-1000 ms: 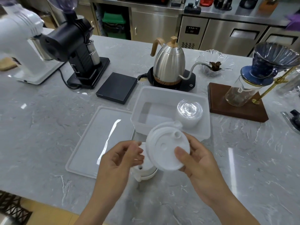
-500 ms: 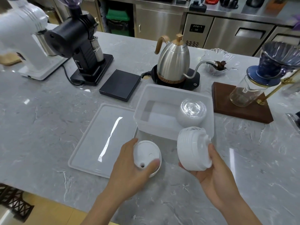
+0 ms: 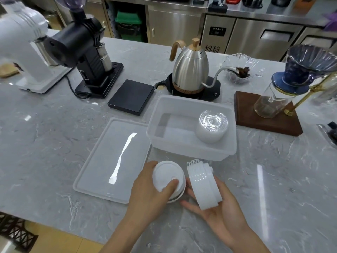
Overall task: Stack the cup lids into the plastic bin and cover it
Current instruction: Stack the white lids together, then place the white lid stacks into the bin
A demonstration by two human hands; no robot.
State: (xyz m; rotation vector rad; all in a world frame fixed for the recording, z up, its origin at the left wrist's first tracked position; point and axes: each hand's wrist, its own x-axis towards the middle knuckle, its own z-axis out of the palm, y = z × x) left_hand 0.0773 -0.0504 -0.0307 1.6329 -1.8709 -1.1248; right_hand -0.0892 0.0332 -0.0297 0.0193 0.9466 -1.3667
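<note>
A translucent plastic bin (image 3: 184, 102) stands open on the grey counter; a stack of clear lids (image 3: 212, 128) sits upright in its right half. The bin's flat cover (image 3: 102, 157) lies to its left. My left hand (image 3: 151, 194) grips a short stack of white cup lids (image 3: 166, 175) that rests on the counter in front of the bin. My right hand (image 3: 222, 209) holds a second stack of white lids (image 3: 202, 183) tilted on its side, right beside the first stack.
Behind the bin stand a steel gooseneck kettle (image 3: 190, 70) on its black base and a black scale (image 3: 131, 96). A black grinder (image 3: 85, 52) and white machine (image 3: 21, 52) are at the left. A wooden pour-over stand (image 3: 266, 119) sits right.
My right hand has lowered its tilted lid stack from near the bin's front edge to beside the left stack. My left hand has closed down on the counter stack.
</note>
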